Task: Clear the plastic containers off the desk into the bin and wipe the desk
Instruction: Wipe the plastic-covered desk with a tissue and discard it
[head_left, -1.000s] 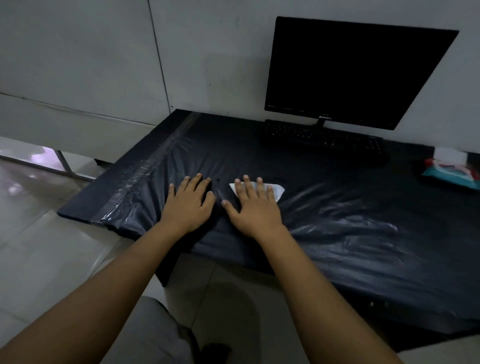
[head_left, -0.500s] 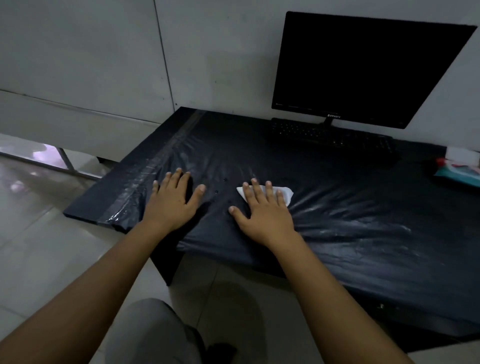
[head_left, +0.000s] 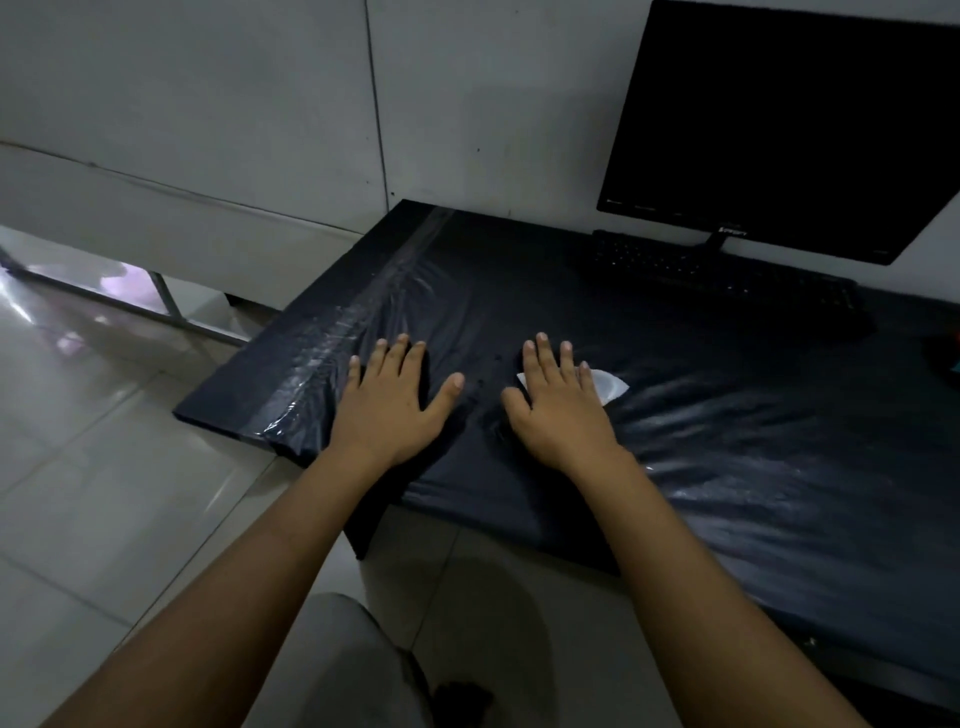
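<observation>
Two hands flat, fingers spread: left hand on desk; right hand pressing white wipe, tip pointing right.

Bare forearms, no sleeves; grey trousers below.

Dim room, pale panelled wall and glossy tiled floor

Grey wall panels fill the upper left and centre of the frame, split by a vertical seam; shiny light floor tiles spread over the lower left, catching pinkish reflections at the left edge; a dark monitor stands at upper right with a black keyboard below it
</observation>
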